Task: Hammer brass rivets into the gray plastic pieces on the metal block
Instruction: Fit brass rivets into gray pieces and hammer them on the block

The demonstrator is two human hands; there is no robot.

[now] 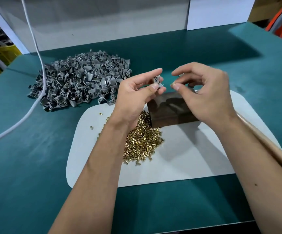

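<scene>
My left hand [136, 92] holds a small gray plastic piece [158, 81] between thumb and fingers, above the dark metal block [169, 112]. My right hand [202, 92] is just to its right and pinches a small brass rivet [172, 84] between thumb and forefinger, a short gap from the piece. A pile of brass rivets [142, 141] lies on the white mat [187, 157] in front of the block, partly hidden by my left wrist. A large heap of gray plastic pieces [79, 80] sits on the green table to the left.
A wooden handle [275, 152] runs along the mat's right side under my right forearm. A white cable [35, 92] crosses the table at the left and over the gray heap. White panels stand at the back. A few stray rivets [100, 114] lie near the mat's left edge.
</scene>
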